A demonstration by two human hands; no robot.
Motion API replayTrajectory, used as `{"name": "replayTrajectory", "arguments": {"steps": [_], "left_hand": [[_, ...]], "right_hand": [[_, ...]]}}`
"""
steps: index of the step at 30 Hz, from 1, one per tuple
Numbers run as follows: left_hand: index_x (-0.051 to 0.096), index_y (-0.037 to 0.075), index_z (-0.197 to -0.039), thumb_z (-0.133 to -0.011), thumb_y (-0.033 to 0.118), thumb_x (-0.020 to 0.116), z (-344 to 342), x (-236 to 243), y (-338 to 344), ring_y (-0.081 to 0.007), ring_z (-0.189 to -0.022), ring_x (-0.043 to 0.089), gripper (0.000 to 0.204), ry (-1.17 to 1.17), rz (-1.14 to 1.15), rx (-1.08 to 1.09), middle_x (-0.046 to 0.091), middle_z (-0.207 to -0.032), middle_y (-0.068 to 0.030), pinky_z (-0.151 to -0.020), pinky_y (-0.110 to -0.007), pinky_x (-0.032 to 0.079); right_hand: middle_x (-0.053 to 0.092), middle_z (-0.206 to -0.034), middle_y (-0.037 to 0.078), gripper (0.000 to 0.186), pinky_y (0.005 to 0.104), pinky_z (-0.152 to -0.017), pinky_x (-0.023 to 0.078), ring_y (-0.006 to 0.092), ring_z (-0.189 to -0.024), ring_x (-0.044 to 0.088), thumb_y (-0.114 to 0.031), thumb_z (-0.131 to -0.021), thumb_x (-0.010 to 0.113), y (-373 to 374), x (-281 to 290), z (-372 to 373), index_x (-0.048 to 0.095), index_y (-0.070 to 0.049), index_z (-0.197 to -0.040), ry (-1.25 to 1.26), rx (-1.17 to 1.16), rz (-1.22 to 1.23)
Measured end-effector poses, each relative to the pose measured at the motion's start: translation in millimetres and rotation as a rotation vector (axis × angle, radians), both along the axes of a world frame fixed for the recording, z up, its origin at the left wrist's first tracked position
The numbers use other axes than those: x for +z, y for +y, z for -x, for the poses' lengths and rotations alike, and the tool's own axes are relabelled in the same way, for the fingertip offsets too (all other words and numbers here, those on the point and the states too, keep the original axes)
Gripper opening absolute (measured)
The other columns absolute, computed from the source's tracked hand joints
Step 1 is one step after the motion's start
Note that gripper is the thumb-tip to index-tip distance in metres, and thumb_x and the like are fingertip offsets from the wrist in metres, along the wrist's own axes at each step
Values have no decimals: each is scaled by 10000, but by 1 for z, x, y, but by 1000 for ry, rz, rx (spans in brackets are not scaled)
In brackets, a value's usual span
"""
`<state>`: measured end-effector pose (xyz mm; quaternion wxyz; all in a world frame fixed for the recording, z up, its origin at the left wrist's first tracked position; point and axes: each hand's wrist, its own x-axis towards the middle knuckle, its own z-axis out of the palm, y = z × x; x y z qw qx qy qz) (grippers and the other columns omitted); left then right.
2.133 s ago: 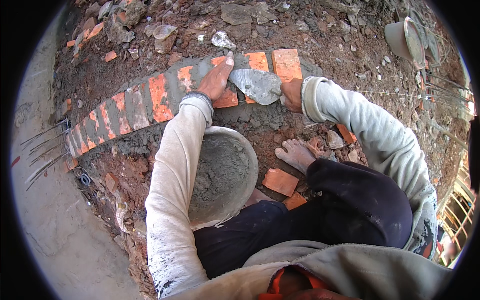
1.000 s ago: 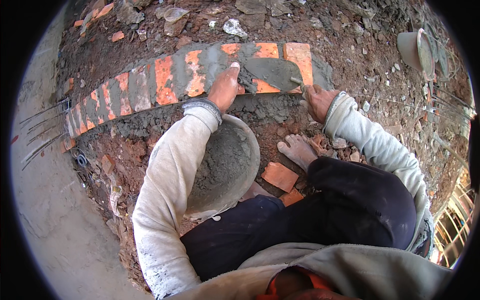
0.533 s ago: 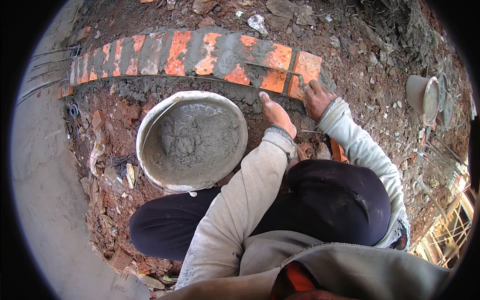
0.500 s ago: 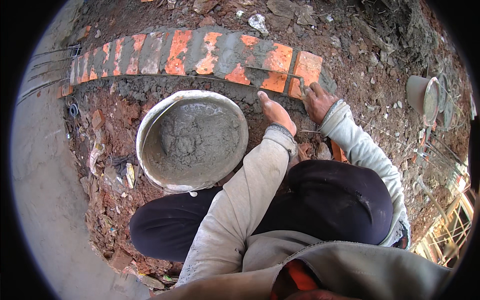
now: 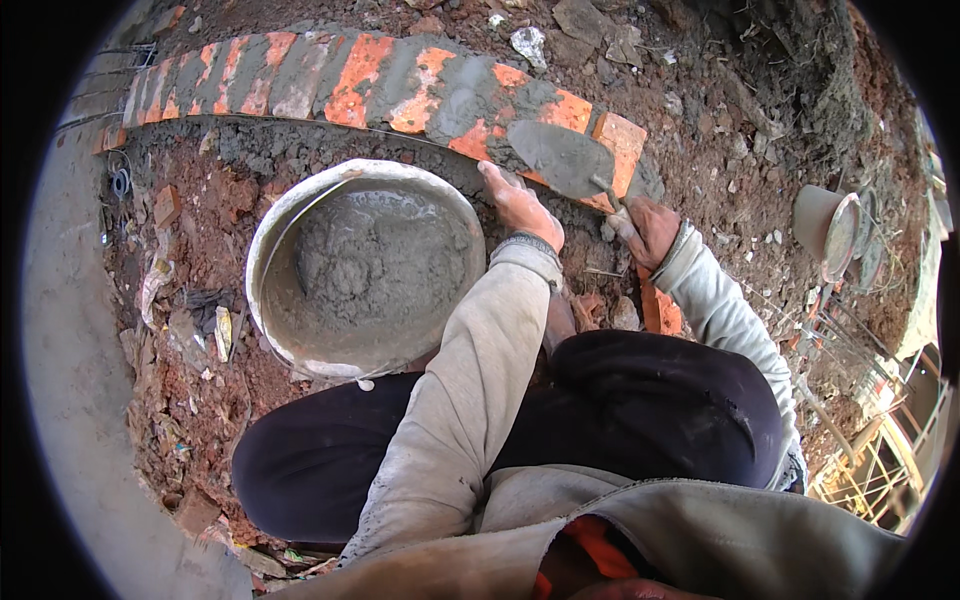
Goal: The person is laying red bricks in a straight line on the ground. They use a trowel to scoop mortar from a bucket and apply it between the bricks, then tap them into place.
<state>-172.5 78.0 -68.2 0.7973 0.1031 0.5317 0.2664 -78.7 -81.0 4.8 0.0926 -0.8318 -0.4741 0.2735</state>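
My right hand (image 5: 652, 234) is closed round the handle of a trowel (image 5: 560, 158). The trowel's grey, mortar-smeared blade lies flat over the right end of a brick row (image 5: 355, 80) and hides part of the bricks there. An orange brick (image 5: 622, 145) sits at the row's right end, just beyond the blade. Close to the row's near edge is my left hand (image 5: 522, 210), empty, with its fingers stretched out. Left of that hand stands a pale bucket (image 5: 262, 290) with wet grey mortar (image 5: 375, 255) in it.
A thin string (image 5: 385, 132) runs along the row's near side. Beside my right knee lies a loose brick (image 5: 660, 305). Another bucket (image 5: 812, 218) lies tipped on the rubble soil at the right. Grey paving (image 5: 75, 330) borders the left, with steel rods at its far end.
The trowel has turned from edge-on to showing its broad face over the bricks. My right hand has drawn slightly nearer to me, and my left hand remains beside the row.
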Motion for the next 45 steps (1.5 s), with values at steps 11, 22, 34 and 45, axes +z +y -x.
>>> {"name": "replayTrajectory", "arguments": {"steps": [11,22,34,45], "left_hand": [[44,60,-1541,-949,655,240,4,-8,-1,-241,-1494,23,862,-10,-13,-153,49,-1618,-117,-1176,-417,-44],[-8,11,-1525,-911,708,242,12,-4,12,-248,-1492,-65,962,-133,134,-149,-21,-1617,-134,-1171,-426,-92],[23,120,-1550,-926,696,275,13,0,3,-246,-1494,33,886,-112,127,-254,16,-1627,-70,-1168,-445,-29],[126,5,-1522,-999,537,299,13,31,8,-254,-1475,137,766,165,43,-257,86,-1608,-147,-1187,-380,90]], "right_hand": [[628,-793,271,367,519,-732,482,457,-823,617,-330,-968,479,43,21,-58,603,15,-980,126,156,335],[627,-783,253,338,508,-720,479,450,-790,611,-306,-965,476,37,13,-67,602,2,-910,88,204,455],[642,-825,259,359,525,-776,490,455,-840,621,-340,-976,443,45,8,-51,593,-16,-950,51,39,439],[622,-744,197,324,483,-668,502,371,-724,626,-311,-964,472,62,47,-25,591,-9,-960,30,-28,445]]}}
